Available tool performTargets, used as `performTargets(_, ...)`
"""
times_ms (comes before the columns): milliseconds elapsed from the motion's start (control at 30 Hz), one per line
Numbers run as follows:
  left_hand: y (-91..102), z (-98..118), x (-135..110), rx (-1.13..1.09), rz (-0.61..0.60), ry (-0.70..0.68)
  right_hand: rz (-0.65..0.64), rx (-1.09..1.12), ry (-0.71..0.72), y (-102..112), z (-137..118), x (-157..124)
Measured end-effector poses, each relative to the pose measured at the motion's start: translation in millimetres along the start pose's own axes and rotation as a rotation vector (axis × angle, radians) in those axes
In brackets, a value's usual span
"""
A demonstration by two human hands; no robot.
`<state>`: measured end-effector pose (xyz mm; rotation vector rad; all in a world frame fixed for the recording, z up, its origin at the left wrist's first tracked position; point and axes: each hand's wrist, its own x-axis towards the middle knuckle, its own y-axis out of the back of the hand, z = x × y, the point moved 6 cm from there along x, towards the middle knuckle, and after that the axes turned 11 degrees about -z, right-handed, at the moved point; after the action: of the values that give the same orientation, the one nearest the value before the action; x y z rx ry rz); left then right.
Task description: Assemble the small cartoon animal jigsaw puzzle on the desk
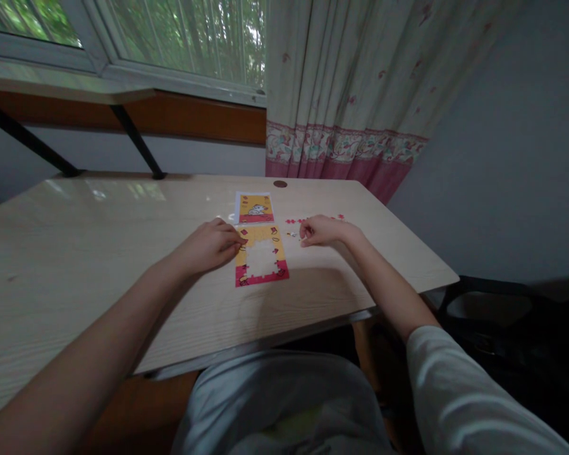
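Observation:
A partly assembled jigsaw puzzle (260, 280) lies flat on the table, its yellow and red border joined around a bare pale middle. My left hand (213, 245) is at the puzzle's left edge, fingers bent together and the tips pressing on the border. To the right, my right hand (321, 230) is low over the loose pieces, with thumb and forefinger curled toward each other. What may lie between them is too small to make out. Beside those fingertips are small white and yellow puzzle pieces (291, 234). Red puzzle pieces (291, 221) form a row behind the hand, which partly hides it.
A picture card (255, 210) with a white animal on yellow and red touches the puzzle's far edge. The pale wooden table (123, 265) has a round dark cap (280, 184) at the back. Behind it hang curtains (341, 145) by a window. A dark chair (493, 297) stands right.

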<state>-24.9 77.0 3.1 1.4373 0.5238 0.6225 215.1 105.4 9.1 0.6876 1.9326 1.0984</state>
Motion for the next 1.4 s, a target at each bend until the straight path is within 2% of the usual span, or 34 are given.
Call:
performTargets(267,4.8,1.3,0.0,-0.049,0.039,-0.009,-0.006,-0.02,0.086,-6.9,-6.9,2.7)
performTargets(467,7.9,3.2,0.1,-0.07,0.05,0.02,-0.028,0.09,0.192,-8.7,-11.3,1.6)
performTargets(567,11.0,5.3,-0.5,-0.149,0.098,0.015,0.076,0.244,0.312,-4.1,-24.4,2.8)
performTargets(700,13.2,13.3,0.7,-0.304,0.137,0.016,0.267,0.617,0.412,-4.7,-41.8,12.5)
performTargets(833,11.9,24.0,3.6,-0.446,0.173,-0.001,0.338,0.908,0.432,-19.4,-54.3,26.1)
performTargets(1000,7.7,22.5,5.1,-0.59,0.21,0.073,0.37,1.099,0.411,-34.5,-59.2,33.9)
performTargets(1267,1.6,13.2,5.0,-0.698,0.237,0.171,0.397,1.098,0.399,-41.2,-58.7,36.8)
performTargets(1400,0.6,5.9,4.4,-0.757,0.279,0.234,0.582,0.834,0.352,-27.6,-52.7,23.9)
